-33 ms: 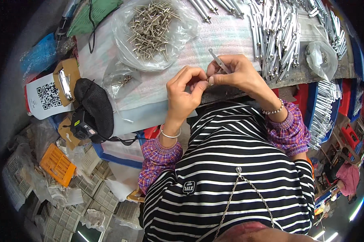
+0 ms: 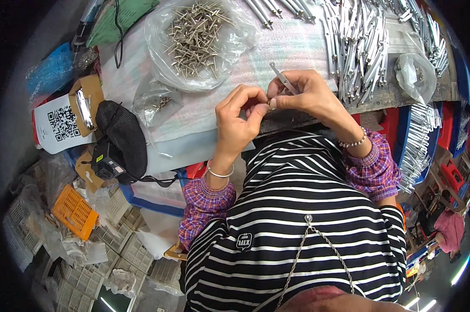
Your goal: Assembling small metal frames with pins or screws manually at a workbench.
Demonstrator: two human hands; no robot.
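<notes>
Near the front edge of the table, my two hands meet fingertip to fingertip. My right hand (image 2: 308, 96) is closed around a thin flat silver metal strip (image 2: 283, 78), whose rounded end with a hole sticks out past the fingers. The thumb and index finger of my left hand (image 2: 240, 115) pinch together against the right fingertips. Whatever lies between them is too small and covered to name. Beyond the left hand, a clear plastic bag (image 2: 235, 54) lies spread around a heap of metal pins with heads (image 2: 193, 39).
Silver metal strips (image 2: 357, 52) are piled at the back right, beside a small clear bag (image 2: 416, 78). Another small bag of pins (image 2: 159, 101) lies left. A black strapped device (image 2: 112, 161) sits at the table's left edge. Blue trays of strips (image 2: 420, 140) stand right, below the tabletop.
</notes>
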